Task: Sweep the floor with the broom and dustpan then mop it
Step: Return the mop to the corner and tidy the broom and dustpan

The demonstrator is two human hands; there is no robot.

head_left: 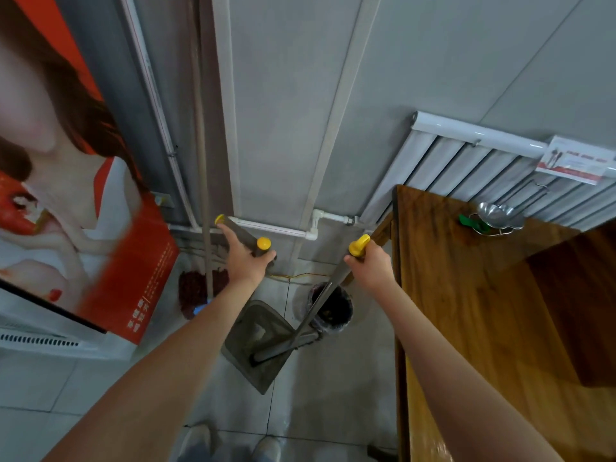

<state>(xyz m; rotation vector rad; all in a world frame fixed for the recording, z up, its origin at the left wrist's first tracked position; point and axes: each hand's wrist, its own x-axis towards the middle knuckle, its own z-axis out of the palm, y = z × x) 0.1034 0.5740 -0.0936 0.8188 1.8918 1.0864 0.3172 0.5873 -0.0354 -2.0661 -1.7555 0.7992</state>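
My left hand [245, 258] grips a grey handle with a yellow cap [263, 243]; its lower part is hidden behind the hand, so I cannot see a broom head. My right hand [371, 263] grips another yellow-capped handle [359, 245]. That handle's grey shaft slants down to a grey dustpan [248, 345] standing on the tiled floor in front of my feet. A mop [204, 181] with a brown pole leans against the wall behind my left hand, its dark red head [193, 291] on the floor.
A small bin [333, 310] lined with a dark bag stands just right of the dustpan. A wooden table [466, 311] fills the right side, with a metal ladle [496, 215] on it. A red poster [83, 195] leans at left; a radiator [466, 165] and pipes line the wall.
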